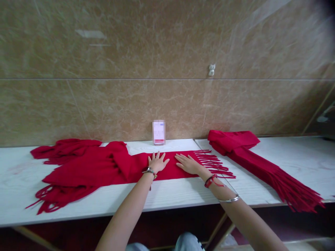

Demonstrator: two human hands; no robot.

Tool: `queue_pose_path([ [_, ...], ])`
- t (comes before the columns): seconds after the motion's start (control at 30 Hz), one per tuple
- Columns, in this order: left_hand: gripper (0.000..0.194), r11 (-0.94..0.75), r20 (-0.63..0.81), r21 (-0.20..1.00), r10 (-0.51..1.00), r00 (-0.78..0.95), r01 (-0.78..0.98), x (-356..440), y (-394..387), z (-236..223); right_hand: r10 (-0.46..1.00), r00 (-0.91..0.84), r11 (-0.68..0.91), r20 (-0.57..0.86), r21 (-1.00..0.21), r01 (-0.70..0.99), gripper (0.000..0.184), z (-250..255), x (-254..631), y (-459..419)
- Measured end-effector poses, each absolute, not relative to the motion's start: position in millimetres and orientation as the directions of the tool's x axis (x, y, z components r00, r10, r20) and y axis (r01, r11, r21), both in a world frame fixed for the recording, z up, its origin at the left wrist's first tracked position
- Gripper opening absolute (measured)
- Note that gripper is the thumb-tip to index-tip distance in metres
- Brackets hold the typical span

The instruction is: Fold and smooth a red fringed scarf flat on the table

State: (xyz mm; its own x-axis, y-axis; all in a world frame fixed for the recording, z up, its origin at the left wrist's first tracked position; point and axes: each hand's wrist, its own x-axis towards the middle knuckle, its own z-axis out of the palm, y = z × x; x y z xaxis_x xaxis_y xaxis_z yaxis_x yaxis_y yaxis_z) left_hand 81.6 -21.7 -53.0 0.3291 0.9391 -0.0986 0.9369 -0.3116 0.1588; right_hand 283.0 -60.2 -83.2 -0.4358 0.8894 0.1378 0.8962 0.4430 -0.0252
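Observation:
A red scarf [104, 167] with fringed ends lies along the white table. Its left part is bunched and folded over itself, while its right part lies flat with the fringe spread to the right. My left hand [157, 163] rests palm down on the flat part, fingers spread. To its right, my right hand [188, 164] also presses flat on the cloth near the fringe, fingers stretched out and pointing left. Neither hand grips anything. A second red scarf [251, 162], folded lengthwise, lies at the right with its fringe hanging over the front edge.
A phone [159, 132] with a blurred screen stands against the brown tiled wall [117, 104] behind the scarf. A small white cat-shaped hook [211, 70] is on the wall. The white table [183, 195] has a seam near its middle, and its front edge runs before my knees.

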Motion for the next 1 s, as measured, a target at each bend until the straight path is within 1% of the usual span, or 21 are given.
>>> queue_pose_path([
  [0.07,0.069,-0.273,-0.105,0.158,0.951,0.291,0.949,73.4,-17.0,-52.6,0.924,-0.364,0.372,0.118,-0.046,0.927,0.046,-82.3,292.6,-58.8],
  [0.17,0.069,-0.204,-0.091,0.138,0.972,0.217,0.969,64.6,-12.0,-53.1,0.966,-0.219,0.239,0.137,-0.151,0.959,0.05,-76.9,296.7,-58.6],
  [0.2,0.068,-0.19,-0.083,0.132,0.976,0.202,0.973,63.9,-11.6,-53.4,0.965,-0.201,0.231,0.166,-0.183,0.956,0.051,-74.7,294.0,-59.5],
  [0.27,0.067,-0.189,-0.071,0.122,0.978,0.198,0.974,66.0,-12.7,-53.8,0.941,-0.243,0.295,0.233,-0.219,0.93,0.054,-70.9,282.9,-62.7],
  [0.33,0.064,-0.225,-0.059,0.117,0.971,0.233,0.967,70.5,-15.3,-53.7,0.898,-0.348,0.407,0.268,-0.212,0.888,0.056,-69.6,268.1,-67.3],
  [0.4,0.062,-0.272,-0.058,0.121,0.958,0.28,0.955,74.5,-17.9,-53.2,0.86,-0.449,0.495,0.243,-0.177,0.851,0.058,-70.8,254.6,-71.9],
  [0.5,0.059,-0.302,-0.082,0.139,0.946,0.315,0.943,76.5,-19.8,-52.9,0.851,-0.494,0.517,0.179,-0.116,0.848,0.057,-74.5,245.4,-76.3],
  [0.67,0.057,-0.292,-0.057,0.144,0.951,0.302,0.946,75.2,-19.9,-55.7,0.884,-0.433,0.45,0.173,-0.068,0.891,0.055,-81.0,265.5,-73.6],
  [0.77,0.057,-0.289,-0.044,0.154,0.953,0.298,0.945,75.4,-18.8,-58.5,0.922,-0.346,0.357,0.174,-0.036,0.933,0.051,-86.1,291.5,-67.2],
  [0.83,0.057,-0.286,-0.036,0.158,0.955,0.295,0.945,76.1,-17.6,-60.1,0.954,-0.252,0.264,0.16,-0.059,0.963,0.05,-87.4,305.2,-62.2],
  [0.9,0.057,-0.291,-0.027,0.159,0.954,0.298,0.943,76.8,-16.4,-61.3,0.969,-0.182,0.203,0.166,-0.121,0.972,0.051,-85.9,308.3,-58.2],
  [0.93,0.057,-0.295,-0.021,0.159,0.953,0.302,0.942,77.1,-15.8,-61.8,0.967,-0.174,0.203,0.185,-0.154,0.967,0.052,-84.4,304.7,-56.8],
  [1.0,0.057,-0.303,-0.012,0.159,0.951,0.309,0.94,77.4,-15.2,-62.5,0.947,-0.213,0.262,0.239,-0.196,0.945,0.054,-81.1,288.6,-55.7],
])
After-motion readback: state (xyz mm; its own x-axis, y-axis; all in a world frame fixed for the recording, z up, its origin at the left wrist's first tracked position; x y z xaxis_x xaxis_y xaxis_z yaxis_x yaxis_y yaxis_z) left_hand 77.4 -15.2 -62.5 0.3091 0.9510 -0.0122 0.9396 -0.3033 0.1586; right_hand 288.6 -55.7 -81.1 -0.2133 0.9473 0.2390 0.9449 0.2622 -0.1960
